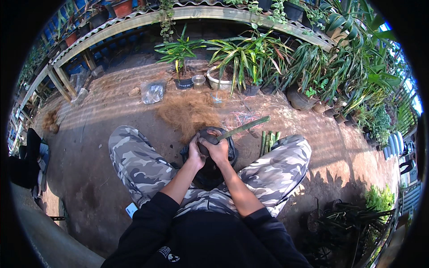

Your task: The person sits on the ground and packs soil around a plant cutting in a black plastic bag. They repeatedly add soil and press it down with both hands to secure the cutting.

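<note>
Both hands are wrapped around a dark, rounded clump of soil [208, 141]. My left hand [195, 152] presses its left side, and my right hand [218, 152] closes over its right side. From the clump, a straight green stem [248, 127] sticks out to the upper right; the fingers hide where it joins. Below the hands, a black plastic bag [233, 154] with dark contents stands between my legs. Loose brown fibre [187, 111] lies spread on the ground just beyond. Several short green stem pieces [267, 142] lie beside my right knee.
Past the fibre are a clear plastic cup [198, 80], a clear plastic bag [153, 92] and potted plants [183, 83]. Thin pinkish strings [243, 119] lie to the right. A phone [131, 209] rests by my left thigh. A raised plant shelf [192, 13] spans the back.
</note>
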`<state>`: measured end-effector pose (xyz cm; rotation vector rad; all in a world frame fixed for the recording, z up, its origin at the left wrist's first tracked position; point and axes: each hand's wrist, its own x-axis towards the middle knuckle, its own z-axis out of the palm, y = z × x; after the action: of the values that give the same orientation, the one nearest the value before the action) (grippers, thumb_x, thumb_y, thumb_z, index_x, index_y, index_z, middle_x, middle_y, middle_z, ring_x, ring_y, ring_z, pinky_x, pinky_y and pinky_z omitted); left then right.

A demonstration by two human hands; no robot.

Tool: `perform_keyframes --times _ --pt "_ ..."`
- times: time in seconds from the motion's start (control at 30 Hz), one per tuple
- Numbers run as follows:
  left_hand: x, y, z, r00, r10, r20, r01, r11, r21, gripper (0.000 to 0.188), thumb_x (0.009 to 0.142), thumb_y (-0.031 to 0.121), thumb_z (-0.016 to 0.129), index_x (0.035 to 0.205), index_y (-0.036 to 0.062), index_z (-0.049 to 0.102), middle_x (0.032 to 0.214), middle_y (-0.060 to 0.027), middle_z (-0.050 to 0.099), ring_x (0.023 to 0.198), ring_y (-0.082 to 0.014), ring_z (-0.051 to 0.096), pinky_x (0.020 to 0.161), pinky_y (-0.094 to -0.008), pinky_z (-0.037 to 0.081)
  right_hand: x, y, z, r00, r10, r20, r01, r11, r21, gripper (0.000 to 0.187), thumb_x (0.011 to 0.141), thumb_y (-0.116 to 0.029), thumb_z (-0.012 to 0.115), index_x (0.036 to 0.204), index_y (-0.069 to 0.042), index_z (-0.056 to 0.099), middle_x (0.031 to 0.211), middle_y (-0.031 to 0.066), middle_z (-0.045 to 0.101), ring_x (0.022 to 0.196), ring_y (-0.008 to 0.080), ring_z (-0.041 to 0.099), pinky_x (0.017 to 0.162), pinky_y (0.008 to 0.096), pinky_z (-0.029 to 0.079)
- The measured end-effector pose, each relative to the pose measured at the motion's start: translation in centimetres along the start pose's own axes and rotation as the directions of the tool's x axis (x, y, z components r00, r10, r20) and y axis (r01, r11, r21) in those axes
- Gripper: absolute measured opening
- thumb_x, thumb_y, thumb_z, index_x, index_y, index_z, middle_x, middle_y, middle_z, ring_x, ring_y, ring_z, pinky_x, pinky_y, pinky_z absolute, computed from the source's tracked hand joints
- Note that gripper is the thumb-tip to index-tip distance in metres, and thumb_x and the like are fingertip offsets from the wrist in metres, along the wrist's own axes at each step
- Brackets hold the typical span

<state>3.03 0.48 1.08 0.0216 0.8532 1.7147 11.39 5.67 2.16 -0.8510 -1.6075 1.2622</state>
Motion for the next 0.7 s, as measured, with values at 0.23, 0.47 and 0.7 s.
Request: perform_keyframes --times 0.23,0.47,0.7 --pt "0.2 0.0 -0.2 0.999 -0.001 0.032 -0.007 0.966 0.259 0.036 0.098 0.041 0.043 0.119 0.018 0.061 0.113 0.0004 0.064 0.102 -0.0151 0.062 0.083 -0.0342 0.052 0.7 -0.4 -1.2 0.981 0.169 0.096 -0.181 0.973 0.14 0.026 0.09 -0.021 0.066 0.105 0.0 0.066 0.098 0.0111 0.069 0.094 0.0166 0.062 0.085 0.0312 0.048" --pt "-0.5 0.2 0.2 0.991 -0.099 0.087 0.09 0.99 0.107 0.039 0.099 0.04 0.037 0.119 0.0179 0.061 0.117 0.0 0.064 0.107 -0.0157 0.061 0.088 -0.0352 0.051 0.7 -1.1 -0.7 0.973 -0.182 0.141 0.183 0.983 0.004 0.023 0.093 -0.016 0.06 0.103 0.002 0.069 0.119 0.0174 0.066 0.117 0.0208 0.058 0.1 0.031 0.041" --pt "-0.4 -0.2 0.5 0.998 0.039 0.043 -0.036 0.997 -0.065 0.038 0.099 0.041 0.038 0.116 0.0171 0.062 0.116 -0.0006 0.064 0.107 -0.0176 0.061 0.09 -0.034 0.049 0.8 -1.8 0.0 0.989 0.14 -0.049 -0.128 0.971 0.202 0.027 0.093 -0.014 0.062 0.112 0.004 0.066 0.104 0.0092 0.07 0.093 0.0178 0.064 0.087 0.0307 0.049"
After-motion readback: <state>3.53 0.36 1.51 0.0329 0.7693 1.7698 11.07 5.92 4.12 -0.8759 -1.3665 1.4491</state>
